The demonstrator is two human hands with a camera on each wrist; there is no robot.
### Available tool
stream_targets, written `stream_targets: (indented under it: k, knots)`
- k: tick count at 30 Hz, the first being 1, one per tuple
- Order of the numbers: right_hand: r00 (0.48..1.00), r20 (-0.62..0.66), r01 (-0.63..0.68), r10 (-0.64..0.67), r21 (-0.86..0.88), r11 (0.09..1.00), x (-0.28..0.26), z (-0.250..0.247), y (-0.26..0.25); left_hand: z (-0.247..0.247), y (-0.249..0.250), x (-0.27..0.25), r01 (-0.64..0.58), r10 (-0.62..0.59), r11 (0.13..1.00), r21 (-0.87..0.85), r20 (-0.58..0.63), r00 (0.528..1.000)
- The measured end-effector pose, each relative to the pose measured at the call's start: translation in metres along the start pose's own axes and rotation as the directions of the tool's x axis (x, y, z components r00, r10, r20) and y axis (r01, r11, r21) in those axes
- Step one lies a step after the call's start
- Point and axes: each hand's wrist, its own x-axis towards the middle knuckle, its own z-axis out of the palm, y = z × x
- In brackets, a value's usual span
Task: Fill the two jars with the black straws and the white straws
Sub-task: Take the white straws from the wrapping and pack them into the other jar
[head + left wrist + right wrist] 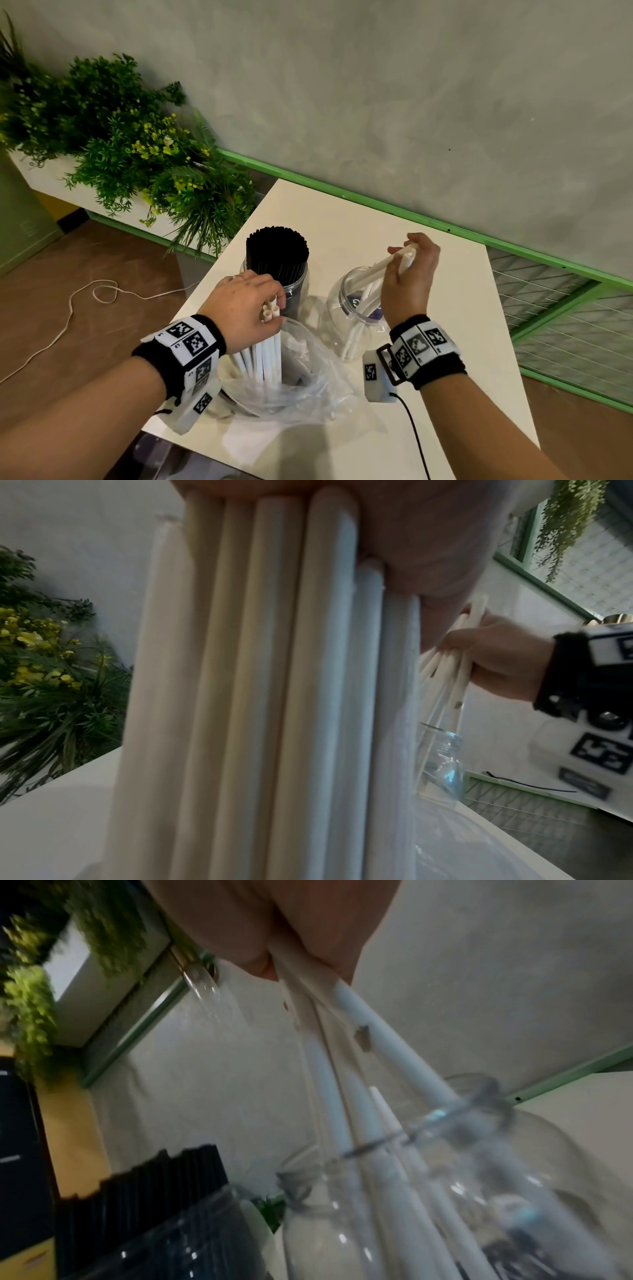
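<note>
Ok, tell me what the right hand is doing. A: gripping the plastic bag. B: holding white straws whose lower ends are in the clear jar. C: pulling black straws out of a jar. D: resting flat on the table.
B: the right hand grips a few white straws by their tops, and their lower ends sit inside the clear jar.

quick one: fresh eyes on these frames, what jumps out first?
Probably the jar packed with black straws, standing dark at the middle of the white table. Just right of it, the right hand grips a few white straws angled into the clear jar. Nearer the camera, the left hand holds an upright white bundle rising from a plastic bag.
</note>
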Motion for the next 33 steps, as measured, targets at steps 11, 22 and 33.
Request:
stream_targets:
  k: [11,22,33]
  knots:
    - [0.922,0.327,-0.175,0.209,-0.129,0.976,-0.001,0.001,0.029,0.0,0.001,-0.002,-0.006,0.006,1.0,0.004,0.004,1.0]
    - [0.891,0.333,-0.245,0.309,-0.219,0.944,-0.011,-0.016,0.055,-0.001,0.0,-0.003,-0.014,0.014,1.0,0.003,0.004,1.0]
    - [0.86,0.312,-0.362,0.404,-0.183,0.914,-0.002,-0.018,0.063,-0.002,0.0,-0.002,0.0,0.0,1.0,0.003,0.031,1.0]
